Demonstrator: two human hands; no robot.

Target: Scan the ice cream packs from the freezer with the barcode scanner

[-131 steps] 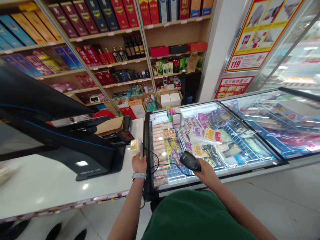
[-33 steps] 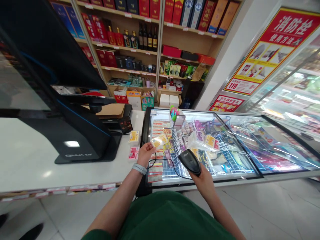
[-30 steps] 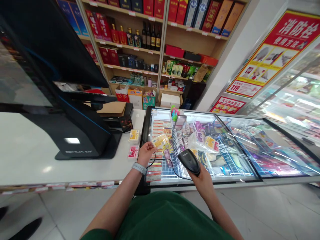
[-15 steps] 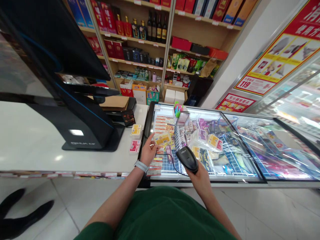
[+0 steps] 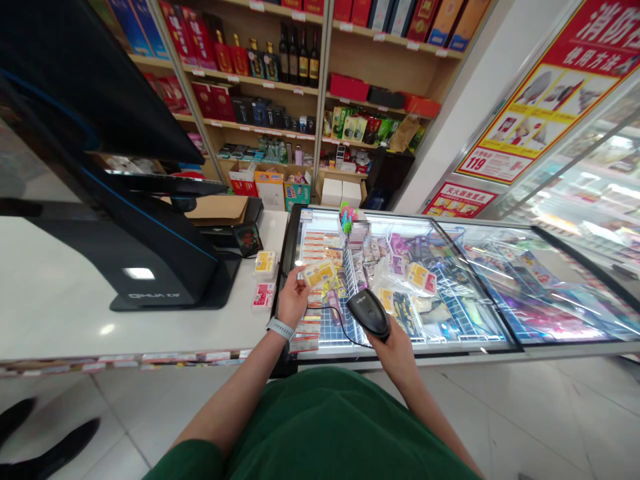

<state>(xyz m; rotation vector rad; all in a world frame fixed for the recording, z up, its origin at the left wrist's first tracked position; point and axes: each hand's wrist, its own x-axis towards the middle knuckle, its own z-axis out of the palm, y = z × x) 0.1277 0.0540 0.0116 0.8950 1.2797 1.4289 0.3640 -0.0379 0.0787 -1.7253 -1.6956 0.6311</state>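
My left hand [image 5: 294, 298], with a watch strap at the wrist, pinches the edge of a flat clear pack with a yellow label [image 5: 320, 273] above the freezer's glass top. In my right hand [image 5: 395, 347] is a black corded barcode scanner [image 5: 369, 312], its head pointing up and left towards the pack. The scanner's cord [image 5: 340, 319] loops over the glass below the pack. To the right, a clear plastic bag [image 5: 390, 275] with yellow-, purple- and red-labelled packs lies on the glass. Another yellow-labelled pack [image 5: 265, 262] and a red-labelled pack [image 5: 263, 295] lie on the counter, left of my left hand.
A large black checkout screen [image 5: 165, 267] stands on the white counter [image 5: 60, 320]. The glass-topped freezer [image 5: 480, 337] extends right, with bagged goods inside. A colourful toy-like item [image 5: 349, 217] is at its far edge. Shelves of bottles and boxes stand behind. Someone's black shoes [image 5: 65, 443] show lower left.
The view has turned slightly, so the scene sits a little further left. Both hands keep their holds on the pack and the scanner, and the pack is tilted slightly more.
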